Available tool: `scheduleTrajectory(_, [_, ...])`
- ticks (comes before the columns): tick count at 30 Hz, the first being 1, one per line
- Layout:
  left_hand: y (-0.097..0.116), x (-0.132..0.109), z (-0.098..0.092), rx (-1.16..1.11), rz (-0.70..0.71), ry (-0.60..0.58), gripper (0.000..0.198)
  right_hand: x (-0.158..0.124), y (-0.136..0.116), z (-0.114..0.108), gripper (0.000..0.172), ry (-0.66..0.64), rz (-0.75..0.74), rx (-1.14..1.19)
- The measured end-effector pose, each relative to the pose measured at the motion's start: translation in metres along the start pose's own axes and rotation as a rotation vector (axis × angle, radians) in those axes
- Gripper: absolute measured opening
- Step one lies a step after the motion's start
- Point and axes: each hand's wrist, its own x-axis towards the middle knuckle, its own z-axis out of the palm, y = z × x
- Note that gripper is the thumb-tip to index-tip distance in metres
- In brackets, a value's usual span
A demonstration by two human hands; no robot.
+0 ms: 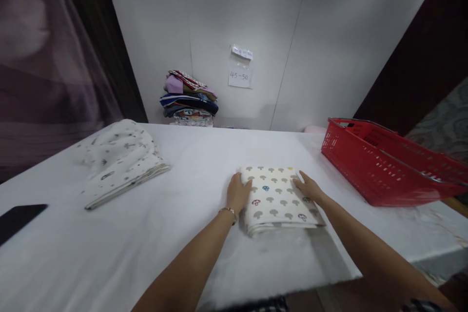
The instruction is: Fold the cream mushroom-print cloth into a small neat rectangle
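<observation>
A folded white cloth with grey, red and blue mushroom prints [278, 200] lies flat in several layers on the white-covered table [175, 248]. My left hand [238, 193] rests against its left edge, thumb on top and the other fingers along the side, a bracelet on the wrist. At the right edge, my right hand [307, 188] touches the cloth the same way, its fingertips near the upper right corner. Both hands hold the folded cloth between them by its sides.
Another white patterned cloth [124, 163] lies loosely folded at the left. A dark flat object [20, 219] is at the left edge. The red basket [387, 170] stands at the right. Behind the table, folded fabrics [190, 100] are stacked against the wall, beside a paper sign [240, 77].
</observation>
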Motion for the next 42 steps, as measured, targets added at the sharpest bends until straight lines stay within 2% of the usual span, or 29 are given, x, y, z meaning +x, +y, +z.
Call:
scheduleTrajectory(3, [0.000,-0.010,-0.011,-0.055,-0.112,-0.094,0.060,-0.007,0.009,-0.009,0.076,-0.043,0.124,0.134])
scheduleTrajectory(6, [0.001,-0.015,-0.012,-0.070,-0.170,-0.165,0.066,-0.014,0.006,-0.014,0.077,-0.097,0.215,0.269])
scheduleTrajectory(9, [0.003,-0.017,-0.009,-0.115,-0.198,-0.205,0.070,-0.021,-0.005,-0.019,0.063,-0.282,0.274,0.465])
scheduleTrajectory(12, [0.004,-0.013,-0.017,-0.166,-0.181,-0.196,0.062,-0.033,-0.019,-0.022,0.045,-0.465,0.264,0.695])
scheduleTrajectory(14, [0.006,-0.004,-0.035,-0.172,-0.153,-0.167,0.061,-0.047,-0.030,-0.020,0.039,-0.480,0.219,0.827])
scheduleTrajectory(16, [0.007,0.011,-0.062,-0.140,-0.120,-0.129,0.067,-0.067,-0.043,-0.010,0.040,-0.468,0.151,0.914])
scheduleTrajectory(18, [0.005,0.027,-0.091,-0.073,-0.092,-0.105,0.075,-0.092,-0.058,0.006,0.045,-0.481,0.098,0.958])
scheduleTrajectory(20, [-0.001,0.039,-0.117,0.015,-0.067,-0.115,0.074,-0.118,-0.071,0.024,0.049,-0.518,0.082,0.966])
scheduleTrajectory(22, [-0.012,0.042,-0.133,0.109,-0.061,-0.134,0.071,-0.137,-0.078,0.038,0.060,-0.571,0.104,0.915])
scheduleTrajectory(24, [-0.026,0.036,-0.140,0.187,-0.074,-0.145,0.065,-0.144,-0.077,0.044,0.071,-0.598,0.143,0.796])
scheduleTrajectory(25, [-0.032,0.030,-0.141,0.215,-0.079,-0.144,0.061,-0.143,-0.074,0.043,0.072,-0.576,0.152,0.714])
scheduleTrajectory(27, [-0.042,0.015,-0.139,0.256,-0.070,-0.121,0.052,-0.135,-0.068,0.037,0.065,-0.444,0.098,0.545])
scheduleTrajectory(30, [-0.046,-0.013,-0.132,0.291,-0.016,-0.044,0.047,-0.119,-0.069,0.026,0.050,-0.142,-0.214,0.383])
scheduleTrajectory(32, [-0.044,-0.033,-0.121,0.323,0.039,0.007,0.047,-0.110,-0.081,0.024,0.046,-0.014,-0.466,0.311])
scheduleTrajectory(34, [-0.042,-0.051,-0.106,0.375,0.122,0.026,0.051,-0.102,-0.095,0.031,0.048,0.011,-0.650,0.171])
scheduleTrajectory(36, [-0.042,-0.066,-0.088,0.416,0.205,0.017,0.056,-0.093,-0.106,0.046,0.055,-0.038,-0.709,-0.039])
scheduleTrajectory(39, [-0.045,-0.079,-0.067,0.426,0.239,0.057,0.059,-0.079,-0.106,0.073,0.060,-0.141,-0.624,-0.312])
scheduleTrajectory(42, [-0.047,-0.080,-0.061,0.403,0.241,0.104,0.057,-0.070,-0.095,0.090,0.060,-0.159,-0.578,-0.420])
